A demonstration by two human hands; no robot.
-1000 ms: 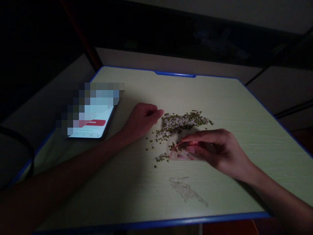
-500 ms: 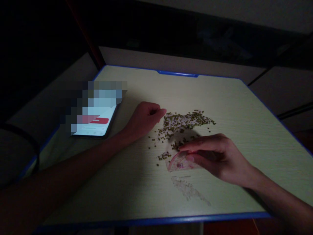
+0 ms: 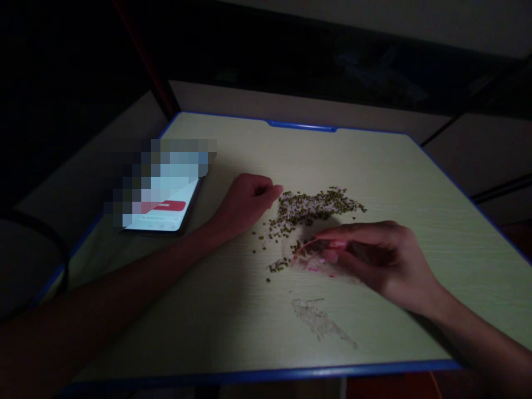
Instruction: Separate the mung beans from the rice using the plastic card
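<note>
Between the thumb and fingers of my right hand (image 3: 380,257) is a thin clear half-round protractor (image 3: 310,263) with a pink edge and pink print, tilted over the table. Its far edge is by a few small green beans (image 3: 297,245) that look like mung beans; my fingers partly cover it. My left hand (image 3: 247,202) rests on its side in a loose fist, thumb tip at the left end of the main bean pile (image 3: 313,205). Nothing shows inside the fist. Pale bits are mixed among the beans, and a small cluster (image 3: 278,266) lies nearer me.
The light wooden table (image 3: 233,327) has a blue rim (image 3: 266,375). A lit phone (image 3: 166,216), partly pixelated, lies to the left beyond my left forearm. A greyish smear (image 3: 324,321) marks the surface near the front. The room behind is dark.
My right hand has moved slightly right and away from me, and the protractor has tilted with it. My left hand, the main pile and the phone have stayed put.
</note>
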